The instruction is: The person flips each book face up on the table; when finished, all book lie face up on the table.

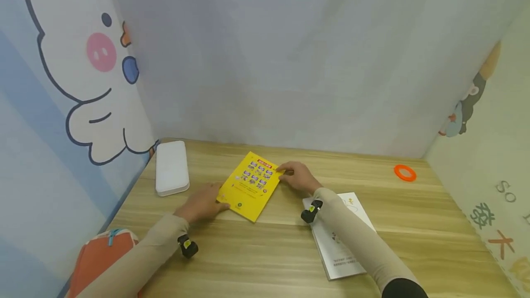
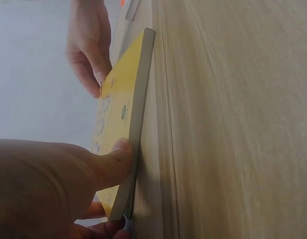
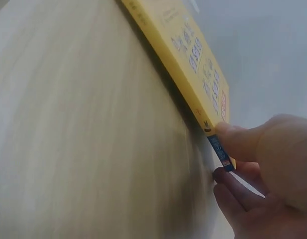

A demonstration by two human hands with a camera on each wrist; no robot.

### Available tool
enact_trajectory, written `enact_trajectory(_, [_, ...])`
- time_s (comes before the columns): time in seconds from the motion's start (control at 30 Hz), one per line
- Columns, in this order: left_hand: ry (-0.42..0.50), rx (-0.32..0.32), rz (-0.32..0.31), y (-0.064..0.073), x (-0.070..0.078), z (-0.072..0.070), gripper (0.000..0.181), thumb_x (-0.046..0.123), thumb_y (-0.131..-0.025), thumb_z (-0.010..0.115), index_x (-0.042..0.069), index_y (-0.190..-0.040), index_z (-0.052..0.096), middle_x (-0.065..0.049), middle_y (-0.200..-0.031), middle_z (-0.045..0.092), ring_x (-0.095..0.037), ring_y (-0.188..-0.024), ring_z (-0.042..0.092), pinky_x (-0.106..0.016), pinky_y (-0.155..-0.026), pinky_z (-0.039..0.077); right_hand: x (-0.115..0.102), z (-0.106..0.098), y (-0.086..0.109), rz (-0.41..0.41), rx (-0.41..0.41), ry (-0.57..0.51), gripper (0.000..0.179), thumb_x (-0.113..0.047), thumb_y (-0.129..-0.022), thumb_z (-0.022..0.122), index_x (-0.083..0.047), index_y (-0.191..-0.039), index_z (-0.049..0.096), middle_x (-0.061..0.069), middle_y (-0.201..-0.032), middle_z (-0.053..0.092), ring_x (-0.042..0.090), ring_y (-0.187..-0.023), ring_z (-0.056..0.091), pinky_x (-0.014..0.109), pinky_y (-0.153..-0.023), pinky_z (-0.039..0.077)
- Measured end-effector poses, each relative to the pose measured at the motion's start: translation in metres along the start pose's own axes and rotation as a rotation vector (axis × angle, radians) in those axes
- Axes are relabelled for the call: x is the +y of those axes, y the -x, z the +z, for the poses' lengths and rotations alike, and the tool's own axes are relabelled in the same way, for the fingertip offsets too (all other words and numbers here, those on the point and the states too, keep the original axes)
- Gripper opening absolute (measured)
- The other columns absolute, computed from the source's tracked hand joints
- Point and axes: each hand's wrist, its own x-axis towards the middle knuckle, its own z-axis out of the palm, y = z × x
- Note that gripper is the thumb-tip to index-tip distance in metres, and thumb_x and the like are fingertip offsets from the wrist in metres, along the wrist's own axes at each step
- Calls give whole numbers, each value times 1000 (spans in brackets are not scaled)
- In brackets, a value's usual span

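A yellow book (image 1: 248,187) with small printed pictures on its cover lies between both hands, over the middle of the table. My left hand (image 1: 204,202) grips its lower left corner, the thumb on the cover and the fingers reaching underneath, as the left wrist view shows. At the upper right corner my right hand (image 1: 300,177) pinches the book, thumb on top. In the right wrist view the book's spine (image 3: 168,64) faces the camera, and a shadow runs along the wood beneath it. The page edges (image 2: 141,99) show in the left wrist view.
Beneath my right forearm lies a white book (image 1: 337,247) on the wooden table (image 1: 265,261). A white box-like case (image 1: 171,168) stands at the back left, an orange ring (image 1: 405,173) at the back right. An orange-red pouch (image 1: 101,254) sits at the near left. Curtains enclose the table.
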Motion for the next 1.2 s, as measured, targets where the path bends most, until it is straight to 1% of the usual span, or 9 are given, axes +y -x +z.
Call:
enact_trajectory(0.2, [7,-7,-9,-2,1,3,76,36,-96,71,-6,-152,40,-29,-153,47,-46,-143,44,-61,-119,37,1,0,0,39,23,-72,32,-9,-93,74,-6,-126,72,15,-139,66,33,-119,69,45,-104,56])
enact_trajectory(0.37, [19,-21,-13,-1,0,3,77,36,-96,71,-6,-153,39,-29,-155,44,-47,-145,42,-61,-120,35,0,-1,0,85,8,-132,38,-9,-93,75,-6,-130,69,15,-141,65,32,-119,69,38,-97,59])
enact_trajectory(0.47, [33,-25,-14,-2,-1,3,78,36,-96,71,-5,-153,39,-29,-155,44,-46,-145,42,-61,-120,35,-1,-6,1,103,1,-193,37,-9,-92,76,-6,-129,70,15,-138,66,30,-117,69,34,-94,59])
enact_trajectory(0.57, [35,-27,-13,-3,0,3,79,38,-96,71,-4,-154,39,-29,-156,44,-46,-145,42,-61,-120,35,-1,-14,2,107,-39,-254,38,-9,-93,75,-5,-130,69,17,-136,67,28,-113,67,32,-90,58])
enact_trajectory(0.73, [41,-36,-15,-4,1,1,79,37,-95,72,-3,-155,38,-29,-158,42,-46,-146,40,-62,-121,34,-1,-27,-1,73,-173,-267,56,-10,-94,73,-10,-147,55,21,-149,56,32,-123,64,42,-102,55])
enact_trajectory(0.83, [44,-40,-18,-4,0,-1,79,37,-95,71,-3,-155,38,-28,-157,42,-46,-146,41,-62,-120,34,-3,-35,-4,17,-235,-253,59,-9,-94,74,-13,-149,53,20,-152,54,33,-130,61,46,-108,51])
enact_trajectory(1.0, [35,-37,-15,-4,0,-1,78,36,-95,72,-2,-154,38,-28,-155,45,-45,-143,45,-63,-118,38,-8,-43,-8,-98,-290,-194,46,-11,-95,73,-9,-140,63,15,-149,58,25,-119,65,41,-100,56])
enact_trajectory(1.13, [29,-36,-21,-4,-2,2,78,37,-95,72,-1,-155,39,-27,-154,46,-44,-142,45,-62,-117,38,-13,-48,-6,-108,-297,-147,41,-19,-97,72,-14,-137,67,13,-146,61,22,-104,71,42,-93,60])
enact_trajectory(1.2, [31,-34,-25,-4,-2,2,78,36,-95,72,-1,-155,39,-27,-154,46,-44,-142,45,-62,-117,38,-15,-49,-6,-106,-292,-136,39,-21,-97,73,-15,-135,68,11,-145,63,22,-105,70,41,-93,60])
